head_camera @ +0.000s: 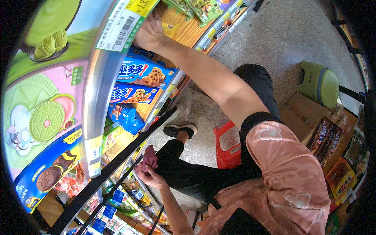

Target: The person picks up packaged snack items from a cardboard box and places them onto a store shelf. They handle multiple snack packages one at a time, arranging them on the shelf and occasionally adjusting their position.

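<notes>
My right hand (149, 33) reaches into a store shelf at the top, partly behind a price label (120, 26); its fingertips are hidden, and a small yellow packet (169, 28) lies just beyond it. Below that arm, blue cookie packs (145, 72) and a crumpled blue packet (126, 117) rest on the wood-look shelf. Lower down, my left hand (151, 176) has its fingers around a crumpled purplish-pink cloth-like thing (149, 157), near my dark-trousered leg. Green snack bags (205, 10) stand at the top edge of the shelf.
A black rail (114, 141) crosses in front of the shelves. On the floor are a red plastic basket or stool (218, 147) and a green stool (329, 88). An open cardboard box (299, 113) and packaged snacks (324, 141) lie at the right. More stocked shelves (126, 205) run along the bottom.
</notes>
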Tool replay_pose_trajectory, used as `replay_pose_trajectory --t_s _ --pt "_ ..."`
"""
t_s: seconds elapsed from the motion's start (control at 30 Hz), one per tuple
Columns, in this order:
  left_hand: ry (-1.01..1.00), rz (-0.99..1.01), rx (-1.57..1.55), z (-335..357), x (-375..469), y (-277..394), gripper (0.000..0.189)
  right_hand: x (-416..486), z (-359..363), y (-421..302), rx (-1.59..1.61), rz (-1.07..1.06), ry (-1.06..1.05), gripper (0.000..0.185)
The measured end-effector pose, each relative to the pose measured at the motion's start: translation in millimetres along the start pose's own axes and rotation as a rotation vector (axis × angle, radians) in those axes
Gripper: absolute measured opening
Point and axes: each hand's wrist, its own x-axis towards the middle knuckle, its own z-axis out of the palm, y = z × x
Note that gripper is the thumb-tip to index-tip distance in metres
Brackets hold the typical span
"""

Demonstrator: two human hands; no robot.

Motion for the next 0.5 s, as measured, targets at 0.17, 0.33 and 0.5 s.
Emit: replay_pose_trajectory --t_s 0.17,0.33,0.5 --pt "0.009 -0.038 -0.058 2 2 2 0.032 -3 -8 -4 -0.023 0.076 -0.011 0.085" --pt "0.004 -0.007 -0.024 2 3 1 0.031 -11 -10 -9 0.004 0.119 0.044 0.089" --pt "0.019 0.008 0.005 1 1 1 0.031 -15 -3 -13 0.0 0.134 0.076 0.089"
